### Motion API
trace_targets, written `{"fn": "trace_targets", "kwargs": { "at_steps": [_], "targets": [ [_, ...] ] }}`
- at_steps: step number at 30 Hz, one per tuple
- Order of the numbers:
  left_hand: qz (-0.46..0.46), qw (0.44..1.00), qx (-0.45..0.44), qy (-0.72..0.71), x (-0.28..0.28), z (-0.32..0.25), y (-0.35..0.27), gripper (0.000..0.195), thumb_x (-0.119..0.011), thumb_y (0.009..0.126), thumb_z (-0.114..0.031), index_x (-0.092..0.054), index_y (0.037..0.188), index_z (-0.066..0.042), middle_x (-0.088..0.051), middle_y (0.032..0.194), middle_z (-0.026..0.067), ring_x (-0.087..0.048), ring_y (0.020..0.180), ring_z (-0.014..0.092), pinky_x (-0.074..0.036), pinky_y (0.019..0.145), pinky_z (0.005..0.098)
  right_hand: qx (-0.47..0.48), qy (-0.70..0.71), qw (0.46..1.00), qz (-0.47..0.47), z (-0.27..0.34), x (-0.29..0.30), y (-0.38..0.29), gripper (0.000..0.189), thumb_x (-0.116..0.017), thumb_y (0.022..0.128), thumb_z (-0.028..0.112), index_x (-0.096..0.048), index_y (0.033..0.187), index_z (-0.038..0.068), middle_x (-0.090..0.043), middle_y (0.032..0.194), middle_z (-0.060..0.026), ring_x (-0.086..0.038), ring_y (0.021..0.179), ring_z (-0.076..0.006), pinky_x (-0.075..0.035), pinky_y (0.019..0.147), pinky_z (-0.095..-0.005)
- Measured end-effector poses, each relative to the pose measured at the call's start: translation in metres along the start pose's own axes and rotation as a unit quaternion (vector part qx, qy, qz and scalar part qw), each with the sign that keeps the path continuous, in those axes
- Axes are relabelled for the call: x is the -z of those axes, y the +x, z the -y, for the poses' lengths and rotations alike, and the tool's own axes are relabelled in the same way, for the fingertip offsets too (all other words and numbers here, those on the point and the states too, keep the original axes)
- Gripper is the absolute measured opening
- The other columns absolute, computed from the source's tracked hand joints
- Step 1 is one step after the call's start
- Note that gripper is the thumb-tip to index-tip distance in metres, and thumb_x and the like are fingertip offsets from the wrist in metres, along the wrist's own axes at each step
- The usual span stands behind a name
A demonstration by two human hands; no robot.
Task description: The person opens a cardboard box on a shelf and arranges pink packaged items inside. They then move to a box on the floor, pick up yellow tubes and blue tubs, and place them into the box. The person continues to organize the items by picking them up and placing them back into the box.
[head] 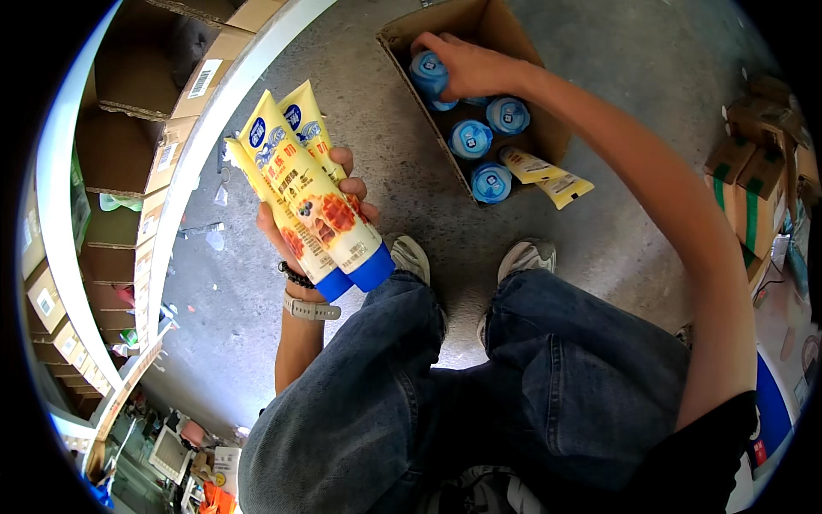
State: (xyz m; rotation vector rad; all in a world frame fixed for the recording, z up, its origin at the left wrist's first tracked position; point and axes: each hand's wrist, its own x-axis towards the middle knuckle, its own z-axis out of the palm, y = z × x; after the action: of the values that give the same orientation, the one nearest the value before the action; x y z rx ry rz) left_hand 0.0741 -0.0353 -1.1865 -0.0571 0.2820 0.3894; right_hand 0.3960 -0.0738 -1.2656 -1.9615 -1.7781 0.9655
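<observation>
My left hand [353,186] grips a bundle of yellow squeeze tubes [321,218] with blue caps, tilted with their flat ends up and away from me. The tubes bear writing and food pictures. My right hand [475,67] reaches into an open cardboard box [507,38], its fingers curled around a container with a blue top [429,69]. Part of that container is covered by the hand. Several similar blue-topped containers [471,139] stand inside the box. Two yellow tubes [536,168] lie at its near right corner, one sticking out past the edge.
At the left, a white-edged shelf rack [212,103] holds open cardboard boxes [131,148]. Taped cartons [758,186] are stacked at the right. Scraps of litter [215,238] lie on the concrete floor [347,38]. Assorted clutter [192,450] fills the lower left. My shoes [526,257] are near the box.
</observation>
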Motion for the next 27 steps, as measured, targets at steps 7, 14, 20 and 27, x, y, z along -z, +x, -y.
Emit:
{"fn": "trace_targets", "kwargs": {
  "at_steps": [7, 14, 20, 27],
  "targets": [
    [0.006, 1.0, 0.011, 0.02, -0.005, 0.006, 0.005, 0.092, -0.084, 0.073, -0.053, -0.038, 0.14, -0.009, -0.056, 0.13, 0.0082, -0.06, 0.113, 0.023, -0.049, 0.098, 0.0466, 0.066, -0.047, 0.996, 0.028, 0.014, 0.002, -0.023, 0.077, -0.082, 0.077, 0.014, -0.037, 0.139, 0.013, -0.061, 0.125, -0.0246, -0.062, 0.115, -0.0435, -0.053, 0.095, -0.0486],
    [0.014, 1.0, 0.014, 0.022, -0.007, 0.009, 0.002, 0.093, -0.086, 0.073, -0.05, -0.038, 0.141, -0.009, -0.055, 0.13, 0.0081, -0.06, 0.114, 0.024, -0.049, 0.1, 0.0475, -0.013, -0.057, 0.996, 0.072, 0.016, -0.003, -0.035, 0.078, -0.082, 0.082, 0.023, -0.032, 0.138, 0.006, -0.063, 0.119, -0.0282, -0.065, 0.106, -0.0456, -0.054, 0.091, -0.0508],
    [0.018, 0.999, 0.024, 0.024, -0.007, 0.011, 0.004, 0.093, -0.086, 0.073, -0.048, -0.037, 0.142, -0.009, -0.054, 0.132, 0.0082, -0.059, 0.116, 0.024, -0.049, 0.101, 0.0484, 0.103, -0.149, 0.983, -0.035, -0.014, -0.024, -0.037, 0.065, -0.076, 0.088, 0.025, -0.039, 0.138, 0.006, -0.068, 0.11, -0.0231, -0.066, 0.106, -0.0427, -0.054, 0.091, -0.0496],
    [0.028, 0.999, 0.031, 0.033, -0.003, 0.008, 0.005, 0.093, -0.087, 0.074, -0.047, -0.037, 0.142, -0.01, -0.054, 0.133, 0.0078, -0.059, 0.117, 0.024, -0.048, 0.102, 0.0482, -0.027, -0.144, 0.984, 0.104, 0.007, -0.006, -0.023, 0.036, -0.063, 0.096, 0.019, -0.057, 0.129, 0.004, -0.069, 0.11, -0.0232, -0.065, 0.107, -0.0409, -0.054, 0.091, -0.0482]
  ]
}}
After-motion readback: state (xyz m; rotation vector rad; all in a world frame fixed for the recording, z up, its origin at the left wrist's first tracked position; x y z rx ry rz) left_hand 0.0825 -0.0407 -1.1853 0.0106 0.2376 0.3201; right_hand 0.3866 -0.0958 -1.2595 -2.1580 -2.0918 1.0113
